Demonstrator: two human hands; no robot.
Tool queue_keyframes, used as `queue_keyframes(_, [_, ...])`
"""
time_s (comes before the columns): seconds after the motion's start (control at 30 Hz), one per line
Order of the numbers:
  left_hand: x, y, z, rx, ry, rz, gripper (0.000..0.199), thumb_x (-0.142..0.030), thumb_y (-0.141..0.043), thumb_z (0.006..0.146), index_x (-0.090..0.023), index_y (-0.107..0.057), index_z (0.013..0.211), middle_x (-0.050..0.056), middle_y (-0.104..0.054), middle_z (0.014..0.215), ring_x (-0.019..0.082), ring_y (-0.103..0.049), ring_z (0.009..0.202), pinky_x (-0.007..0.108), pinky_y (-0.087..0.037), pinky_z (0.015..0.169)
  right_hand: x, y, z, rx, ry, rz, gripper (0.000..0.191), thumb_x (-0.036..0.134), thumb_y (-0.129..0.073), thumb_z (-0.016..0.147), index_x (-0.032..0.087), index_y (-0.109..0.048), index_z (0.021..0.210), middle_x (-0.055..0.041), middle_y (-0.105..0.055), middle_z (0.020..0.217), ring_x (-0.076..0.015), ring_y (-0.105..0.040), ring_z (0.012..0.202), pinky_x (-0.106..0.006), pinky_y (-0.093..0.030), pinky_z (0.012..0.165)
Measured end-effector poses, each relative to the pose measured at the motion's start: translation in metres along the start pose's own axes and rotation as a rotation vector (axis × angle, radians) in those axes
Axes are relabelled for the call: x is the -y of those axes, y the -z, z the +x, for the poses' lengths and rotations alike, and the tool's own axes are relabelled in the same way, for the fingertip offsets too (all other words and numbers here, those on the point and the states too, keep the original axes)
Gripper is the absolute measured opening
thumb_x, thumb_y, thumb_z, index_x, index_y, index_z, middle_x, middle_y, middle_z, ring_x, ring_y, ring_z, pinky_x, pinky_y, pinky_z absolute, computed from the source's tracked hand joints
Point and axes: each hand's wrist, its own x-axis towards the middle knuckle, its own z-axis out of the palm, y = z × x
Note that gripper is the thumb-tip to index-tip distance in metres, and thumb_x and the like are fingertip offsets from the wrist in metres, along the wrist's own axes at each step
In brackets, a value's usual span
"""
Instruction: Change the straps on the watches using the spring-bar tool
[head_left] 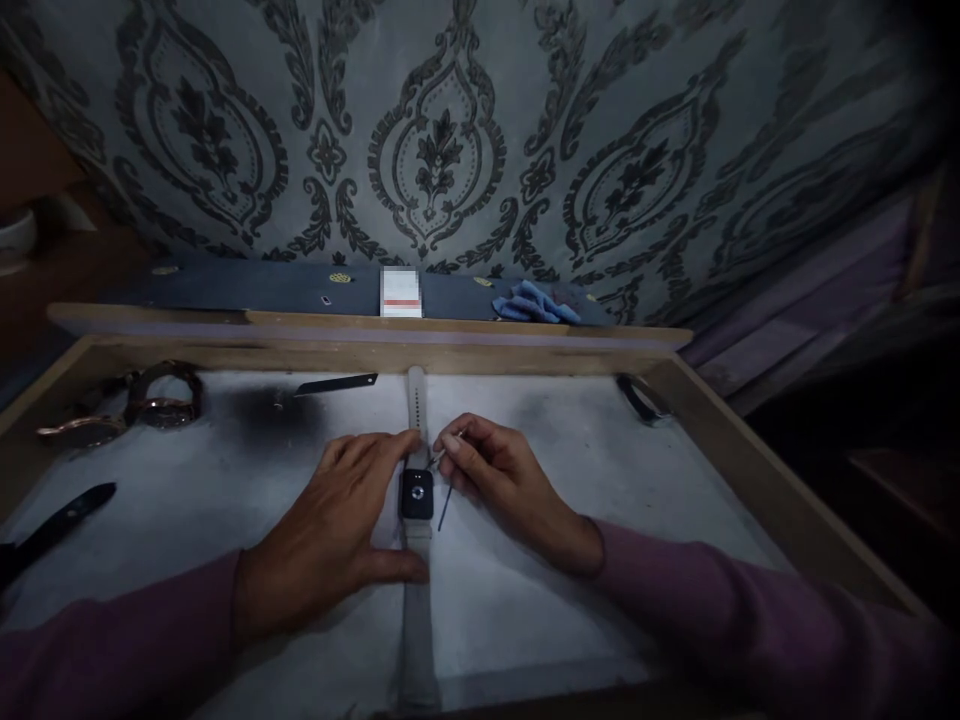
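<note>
A smartwatch (417, 495) lies face down in the middle of the white-lined tray, its back sensor up. Its pale strap (418, 640) runs straight toward me and away from me. My left hand (330, 525) grips the watch from the left, index finger on the far strap half and thumb on the near half. On the right, my right hand (499, 465) pinches a thin metal-tipped tool (436, 460) between thumb and fingers. The tip meets the watch where the far strap joins the case. A slim dark-blue stick (445, 508) shows below those fingers; I cannot tell whether it is part of the tool.
Wooden rims (375, 350) enclose the work surface. A dark blade (337, 384) lies at the back. Wristwatches (161, 395) sit at the far left, a black strap (64, 520) nearer. Another dark band (637, 398) is back right. Beyond the rim are a small box (401, 292) and blue cloth (534, 302).
</note>
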Motion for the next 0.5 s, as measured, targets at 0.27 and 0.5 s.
queue_keyframes(0.27, [0.002,-0.0017,-0.0009,-0.007,-0.003,0.015,0.088,-0.049,-0.079,0.068,-0.025,-0.032,0.138,0.009,-0.054,0.134,0.032,-0.048,0.121,0.048,-0.04,0.099,-0.0038,0.0001,-0.0005,0.003,0.047,-0.014,0.025,0.042,-0.056,0.091,0.018,-0.054,0.082,0.0035,-0.054,0.063,-0.0071,-0.043,0.05,-0.02,-0.034,0.044])
queue_keyframes(0.5, [-0.0001,-0.0001,0.0002,-0.002,-0.002,0.007,0.085,-0.051,-0.076,0.07,-0.025,-0.034,0.139,0.009,-0.054,0.133,0.032,-0.049,0.121,0.05,-0.04,0.099,-0.0037,-0.001,-0.0013,-0.004,0.081,-0.049,0.023,0.038,-0.053,0.094,0.018,-0.053,0.082,0.0037,-0.054,0.063,-0.0066,-0.042,0.049,-0.02,-0.034,0.044])
